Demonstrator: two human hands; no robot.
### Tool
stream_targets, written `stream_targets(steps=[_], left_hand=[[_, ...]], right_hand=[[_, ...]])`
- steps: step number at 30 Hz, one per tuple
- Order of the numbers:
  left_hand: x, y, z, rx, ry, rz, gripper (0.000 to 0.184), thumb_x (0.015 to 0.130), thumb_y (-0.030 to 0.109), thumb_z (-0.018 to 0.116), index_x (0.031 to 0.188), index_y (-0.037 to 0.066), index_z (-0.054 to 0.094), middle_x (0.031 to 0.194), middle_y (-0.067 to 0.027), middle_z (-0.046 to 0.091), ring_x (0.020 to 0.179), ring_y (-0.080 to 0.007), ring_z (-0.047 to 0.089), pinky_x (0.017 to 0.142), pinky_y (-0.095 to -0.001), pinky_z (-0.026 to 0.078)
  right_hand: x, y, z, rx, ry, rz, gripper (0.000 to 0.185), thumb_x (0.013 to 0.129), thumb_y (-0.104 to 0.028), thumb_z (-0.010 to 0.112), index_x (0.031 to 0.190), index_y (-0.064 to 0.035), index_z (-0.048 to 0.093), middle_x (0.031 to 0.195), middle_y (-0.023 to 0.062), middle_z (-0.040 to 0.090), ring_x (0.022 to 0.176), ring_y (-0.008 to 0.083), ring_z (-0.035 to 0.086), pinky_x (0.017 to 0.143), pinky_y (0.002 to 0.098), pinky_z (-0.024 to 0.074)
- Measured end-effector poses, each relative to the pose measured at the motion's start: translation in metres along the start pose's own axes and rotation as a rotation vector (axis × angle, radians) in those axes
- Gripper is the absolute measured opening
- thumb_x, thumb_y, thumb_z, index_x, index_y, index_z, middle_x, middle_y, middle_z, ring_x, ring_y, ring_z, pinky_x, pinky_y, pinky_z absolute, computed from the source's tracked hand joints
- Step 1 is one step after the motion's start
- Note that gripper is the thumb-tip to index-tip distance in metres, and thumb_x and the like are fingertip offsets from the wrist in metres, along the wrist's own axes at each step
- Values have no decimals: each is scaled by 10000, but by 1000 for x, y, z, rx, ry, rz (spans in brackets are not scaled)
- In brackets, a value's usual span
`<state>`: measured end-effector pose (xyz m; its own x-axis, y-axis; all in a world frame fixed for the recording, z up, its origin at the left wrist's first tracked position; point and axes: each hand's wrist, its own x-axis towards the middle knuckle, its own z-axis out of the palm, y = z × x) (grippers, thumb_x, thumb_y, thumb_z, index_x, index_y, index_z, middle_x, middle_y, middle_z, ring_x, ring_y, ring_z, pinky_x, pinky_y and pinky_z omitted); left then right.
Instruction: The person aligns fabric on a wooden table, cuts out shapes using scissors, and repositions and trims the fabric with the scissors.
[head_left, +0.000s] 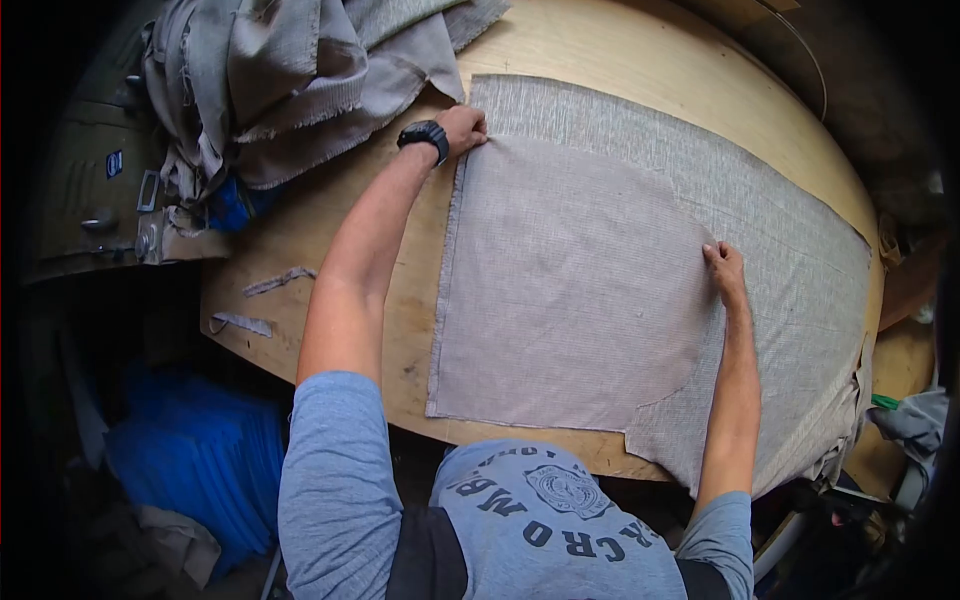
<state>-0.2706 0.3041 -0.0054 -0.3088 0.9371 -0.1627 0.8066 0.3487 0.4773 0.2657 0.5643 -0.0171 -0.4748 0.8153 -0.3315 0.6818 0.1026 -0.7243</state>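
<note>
A pinkish-grey piece of fabric [570,290] with a rounded right side lies flat over a larger grey fabric sheet [790,250] on the wooden table. Its upper left corner is pinched in my left hand [465,130], which wears a black watch [424,139] at the wrist. My right hand [727,270] has its fingertips closed on the curved right edge of the same upper piece. Along the left, the two layers' edges run nearly together. The larger sheet shows beyond the piece at the top and right.
A heap of similar cloth [290,80] is piled at the table's upper left. Thin fabric scraps [245,323] lie on the wooden table [400,350]. Below left is a blue stack [200,470]; a metal cabinet [95,190] stands at the left. At right, part of the large sheet hangs bunched over the edge.
</note>
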Motion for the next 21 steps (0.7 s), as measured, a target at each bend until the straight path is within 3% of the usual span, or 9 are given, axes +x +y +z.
stream_targets(steps=[2, 6, 8, 9, 10, 12, 18, 19, 21], left_hand=[[0, -1, 6, 45, 76, 36, 159, 837, 190, 702, 910, 49, 687, 914, -160, 712, 883, -308, 688, 771, -402, 534], [20, -21, 33, 84, 144, -15, 262, 837, 305, 694, 977, 83, 701, 985, -159, 721, 955, -344, 683, 819, -446, 538], [19, -19, 47, 114, 190, -150, 341, 818, 344, 717, 1007, 60, 708, 952, -176, 726, 904, -332, 699, 803, -433, 543], [-4, -1, 15, 161, -18, -106, 538, 775, 451, 625, 898, -68, 699, 910, -324, 677, 875, -444, 682, 777, -488, 549], [-14, 0, 12, 12, -56, -158, 506, 713, 417, 673, 868, -63, 717, 859, -271, 706, 802, -366, 704, 729, -430, 551], [-33, 8, 37, -47, -65, -332, 413, 799, 393, 731, 999, 32, 720, 911, -172, 733, 837, -306, 709, 778, -412, 549], [-165, 55, 38, -101, -183, -281, 398, 798, 438, 713, 780, 41, 729, 754, -151, 712, 693, -262, 682, 687, -384, 528], [-188, 65, 42, -128, -190, -299, 399, 846, 417, 722, 762, 29, 687, 672, -96, 651, 613, -197, 606, 616, -366, 483], [-222, 79, 52, -213, -242, -390, 354, 830, 383, 715, 754, 38, 690, 693, -117, 678, 661, -239, 656, 651, -389, 501]], right_hand=[[3, 2, -1, -87, 39, 37, 240, 934, -216, 648, 889, 19, 652, 764, -14, 591, 709, 101, 499, 663, 281, 428], [5, 8, -1, -32, 5, -30, 312, 922, -330, 700, 842, -35, 641, 737, -55, 526, 678, 67, 443, 603, 263, 380], [0, -2, -7, -90, -52, -2, 325, 911, -349, 712, 868, -31, 657, 752, -51, 547, 680, 67, 455, 604, 259, 383], [-5, -5, -12, -147, -82, 20, 344, 899, -368, 725, 895, -28, 674, 768, -48, 568, 682, 67, 467, 605, 254, 386], [-16, -8, -12, -158, -93, 32, 344, 899, -368, 725, 895, -28, 674, 768, -48, 568, 682, 67, 467, 605, 254, 386], [-37, -14, -12, -167, -99, 132, 382, 883, -380, 739, 983, -13, 700, 804, -40, 609, 673, 74, 488, 592, 257, 388], [-110, 27, -4, 3, -44, 83, 355, 866, -357, 760, 974, -23, 711, 784, -35, 621, 623, 70, 493, 542, 254, 379], [-119, 37, -7, -82, -74, 129, 343, 870, -354, 757, 954, -25, 706, 771, -41, 605, 625, 68, 477, 544, 258, 374], [-146, 65, -12, -106, -74, 174, 320, 875, -344, 751, 897, -31, 687, 740, -52, 568, 625, 63, 444, 544, 265, 361]])
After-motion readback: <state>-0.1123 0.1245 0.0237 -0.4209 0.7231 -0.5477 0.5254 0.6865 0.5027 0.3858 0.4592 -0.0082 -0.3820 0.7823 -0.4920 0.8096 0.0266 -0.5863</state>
